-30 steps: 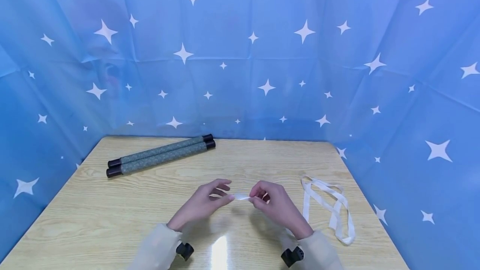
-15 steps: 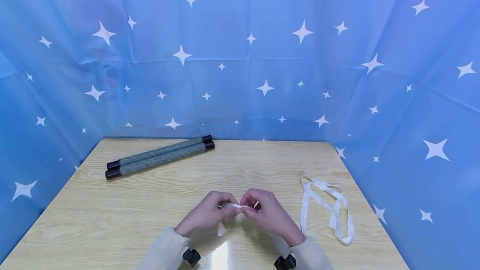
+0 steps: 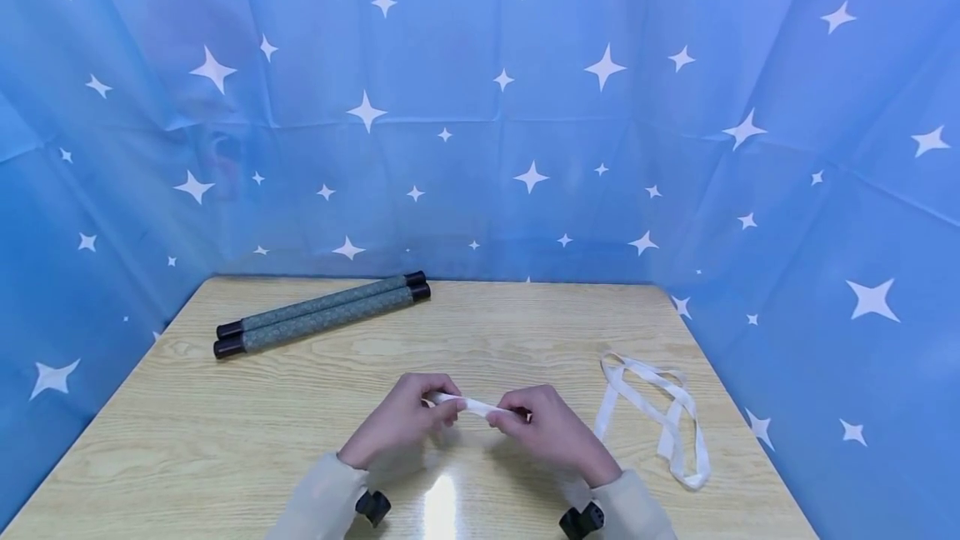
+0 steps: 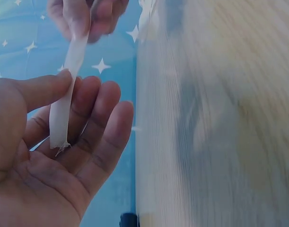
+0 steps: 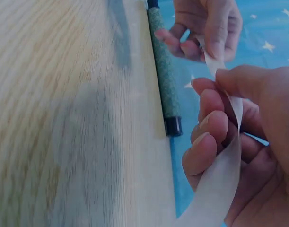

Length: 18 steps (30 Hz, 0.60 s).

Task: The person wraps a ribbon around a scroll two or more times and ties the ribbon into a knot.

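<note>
Between the thumb and fingers of my left hand [image 3: 401, 419] a white ribbon [image 3: 477, 407] is pinched close to one end. That end, frayed into loose threads, lies over the fingers in the left wrist view, with the hand's other fingers loosely bent. My right hand [image 3: 555, 432] pinches the same ribbon a short way along, so a short flat stretch spans the gap between the hands. In the right wrist view the ribbon [image 5: 219, 177] runs back across the right palm and out of frame. Its remaining length [image 3: 667, 443] lies in loose loops on the table at the right.
Two long green patterned rolls [image 3: 330, 326] with black ends lie side by side at the back left of the wooden table [image 3: 517, 332]. A blue curtain [image 3: 450, 65] with white stars hangs behind the table and along its sides.
The hands came together at the ribbon's end, and the left now pinches it too. They have since drawn apart slightly, leaving a flat stretch between them. The rolls have not moved.
</note>
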Tool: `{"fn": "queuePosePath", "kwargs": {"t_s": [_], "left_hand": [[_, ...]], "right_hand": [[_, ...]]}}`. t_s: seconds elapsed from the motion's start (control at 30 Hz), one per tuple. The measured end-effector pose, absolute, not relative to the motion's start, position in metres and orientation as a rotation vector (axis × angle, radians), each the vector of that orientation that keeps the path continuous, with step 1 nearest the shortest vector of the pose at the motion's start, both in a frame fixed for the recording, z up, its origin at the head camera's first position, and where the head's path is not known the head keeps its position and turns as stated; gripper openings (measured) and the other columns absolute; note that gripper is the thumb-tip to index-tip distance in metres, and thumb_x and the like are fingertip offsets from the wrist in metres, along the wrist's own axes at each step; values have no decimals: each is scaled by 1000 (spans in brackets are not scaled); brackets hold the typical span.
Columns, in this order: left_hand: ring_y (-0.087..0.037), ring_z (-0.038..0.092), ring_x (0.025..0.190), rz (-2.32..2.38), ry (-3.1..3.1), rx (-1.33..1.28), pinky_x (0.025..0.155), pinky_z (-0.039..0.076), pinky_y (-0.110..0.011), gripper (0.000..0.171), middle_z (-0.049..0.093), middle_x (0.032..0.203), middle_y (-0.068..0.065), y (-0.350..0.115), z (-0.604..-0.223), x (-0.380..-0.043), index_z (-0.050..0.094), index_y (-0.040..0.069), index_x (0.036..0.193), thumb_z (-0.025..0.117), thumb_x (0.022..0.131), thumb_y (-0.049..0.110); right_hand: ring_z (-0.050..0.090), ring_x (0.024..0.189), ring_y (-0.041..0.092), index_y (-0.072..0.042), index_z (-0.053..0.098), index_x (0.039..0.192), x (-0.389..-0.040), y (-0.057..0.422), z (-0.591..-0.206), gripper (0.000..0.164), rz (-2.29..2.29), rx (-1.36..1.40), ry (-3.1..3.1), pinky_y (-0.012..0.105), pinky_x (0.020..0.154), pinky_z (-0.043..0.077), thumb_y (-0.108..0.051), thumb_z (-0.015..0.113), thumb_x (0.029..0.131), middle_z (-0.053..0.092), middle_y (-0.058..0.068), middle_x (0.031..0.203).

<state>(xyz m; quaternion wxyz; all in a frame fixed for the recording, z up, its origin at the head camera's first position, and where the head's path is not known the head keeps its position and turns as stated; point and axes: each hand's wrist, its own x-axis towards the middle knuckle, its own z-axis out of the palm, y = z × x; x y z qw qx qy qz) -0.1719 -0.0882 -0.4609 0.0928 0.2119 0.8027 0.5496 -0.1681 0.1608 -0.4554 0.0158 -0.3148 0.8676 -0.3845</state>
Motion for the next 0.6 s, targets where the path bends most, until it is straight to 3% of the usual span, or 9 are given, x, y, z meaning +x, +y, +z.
{"fn": "queuePosePath", "kwargs": {"t_s": [0.3,0.43,0.6], "left_hand": [[-31,66,72,1597,2501,633,60,54,-30,23,69,79,-9,-117,-465,-180,73,5,95,65,96,27],[-32,66,73,1611,2515,586,60,55,-31,23,69,81,-13,-130,-466,-183,72,5,96,64,97,26],[-33,66,74,1620,2553,522,61,55,-35,20,69,83,-15,-147,-464,-184,72,6,95,64,97,24]], "right_hand": [[29,47,-1,-15,69,71,-170,182,-454,38,-1145,-911,2669,16,47,29,-41,60,98,42,-14,54],[26,46,0,-13,67,68,-172,195,-454,42,-1139,-886,2659,17,49,31,-41,58,98,39,-14,53],[28,46,0,-20,61,65,-176,207,-453,38,-1128,-874,2720,19,52,34,-39,60,98,37,-15,53]]}}
